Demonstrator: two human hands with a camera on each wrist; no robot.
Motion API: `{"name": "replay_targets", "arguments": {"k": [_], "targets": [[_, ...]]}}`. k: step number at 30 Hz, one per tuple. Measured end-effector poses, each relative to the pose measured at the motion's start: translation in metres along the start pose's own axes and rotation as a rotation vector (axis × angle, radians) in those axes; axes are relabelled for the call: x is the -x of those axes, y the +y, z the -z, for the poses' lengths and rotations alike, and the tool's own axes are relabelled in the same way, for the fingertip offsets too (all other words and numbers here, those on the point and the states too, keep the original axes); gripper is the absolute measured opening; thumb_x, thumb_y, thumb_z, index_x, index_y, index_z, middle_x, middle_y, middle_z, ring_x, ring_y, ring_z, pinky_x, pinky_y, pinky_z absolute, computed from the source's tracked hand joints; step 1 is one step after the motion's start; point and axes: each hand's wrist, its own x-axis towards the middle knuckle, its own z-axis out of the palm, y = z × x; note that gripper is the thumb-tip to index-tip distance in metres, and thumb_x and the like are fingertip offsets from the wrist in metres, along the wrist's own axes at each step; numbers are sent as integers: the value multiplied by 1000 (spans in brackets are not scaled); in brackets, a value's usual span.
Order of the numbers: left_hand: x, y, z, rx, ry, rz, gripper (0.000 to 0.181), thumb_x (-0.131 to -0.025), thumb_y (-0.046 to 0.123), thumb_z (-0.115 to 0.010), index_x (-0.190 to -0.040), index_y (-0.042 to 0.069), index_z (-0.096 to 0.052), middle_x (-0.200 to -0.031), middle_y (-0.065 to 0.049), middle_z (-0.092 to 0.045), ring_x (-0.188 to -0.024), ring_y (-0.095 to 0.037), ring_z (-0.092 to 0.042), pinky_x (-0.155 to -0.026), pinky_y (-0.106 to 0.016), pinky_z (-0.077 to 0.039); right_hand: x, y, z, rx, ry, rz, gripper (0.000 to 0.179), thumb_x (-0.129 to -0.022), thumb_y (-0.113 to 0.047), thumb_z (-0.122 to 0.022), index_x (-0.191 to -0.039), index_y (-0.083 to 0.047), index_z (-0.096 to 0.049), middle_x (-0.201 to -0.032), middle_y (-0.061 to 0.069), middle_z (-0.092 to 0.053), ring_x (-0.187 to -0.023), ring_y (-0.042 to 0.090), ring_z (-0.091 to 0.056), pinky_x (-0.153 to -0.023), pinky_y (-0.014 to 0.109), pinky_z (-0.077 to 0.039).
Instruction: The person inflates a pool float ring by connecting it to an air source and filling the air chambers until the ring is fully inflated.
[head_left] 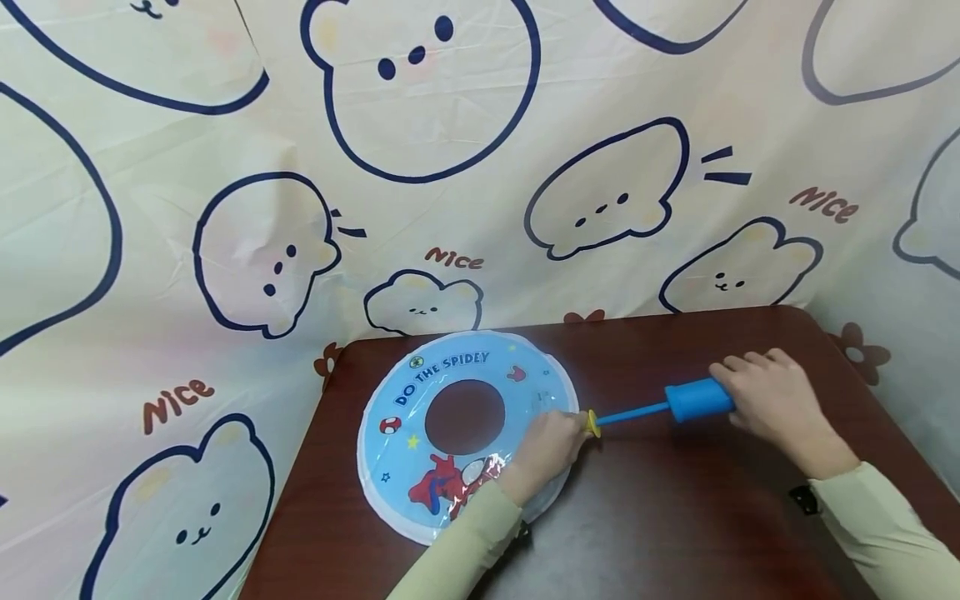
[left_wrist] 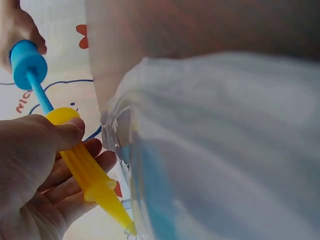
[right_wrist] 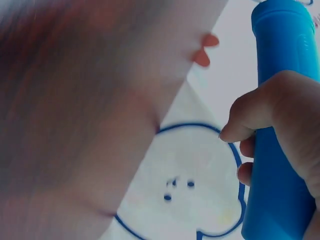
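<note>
A hand pump with a blue barrel (head_left: 693, 400), a thin blue rod (head_left: 632, 413) and a yellow nozzle end (left_wrist: 82, 167) stretches between both hands. My right hand (head_left: 772, 404) grips the barrel, fingers wrapped round it in the right wrist view. The yellow part is held between thumb and fingers of my left hand (head_left: 545, 450). Its tip meets a clear valve (left_wrist: 130, 234) at the edge of the swim ring (head_left: 390, 467) in the left wrist view. The ring is blue with a white rim, printed with a red cartoon figure, and lies under my left hand and forearm.
The dark brown table (head_left: 637, 517) carries the ring at its left side. A pale cloth (head_left: 420, 217) with bear outlines hangs behind the table and along its sides.
</note>
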Motion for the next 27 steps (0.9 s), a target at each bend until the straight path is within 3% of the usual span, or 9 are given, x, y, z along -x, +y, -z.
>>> {"name": "replay_targets", "arguments": {"k": [4, 8, 18, 27], "targets": [[-1, 1, -1, -3, -3, -3, 14, -105, 25, -70, -98, 14, -76, -83, 2, -78, -69, -10, -71, -61, -14, -53, 5, 17, 7, 15, 28, -25, 71, -52, -26, -106, -111, -6, -73, -103, 20, -76, -92, 42, -70, -86, 61, -54], [-2, 2, -1, 1, -17, 6, 15, -106, 26, -69, -100, 14, -77, -85, 2, -79, -70, -9, -71, -62, -13, -52, 4, 15, 7, 16, 39, -11, 72, -51, -26, -106, -111, -5, -73, -103, 21, -76, -91, 42, -70, -85, 62, -55], [-3, 4, 2, -28, -2, 19, 15, -105, 25, -71, -99, 14, -79, -81, 3, -77, -66, -8, -69, -58, -12, -50, -12, -28, -10, 26, 79, 30, 60, -57, -28, -103, -105, -5, -74, -97, 18, -77, -81, 37, -71, -78, 56, -58], [0, 4, 1, 51, -24, 49, 15, -104, 26, -72, -99, 14, -81, -79, 3, -75, -64, -4, -63, -61, -9, -47, -23, -69, -27, 4, 65, 30, 55, -62, -29, -101, -105, -8, -75, -99, 12, -77, -84, 34, -71, -79, 52, -57]]}}
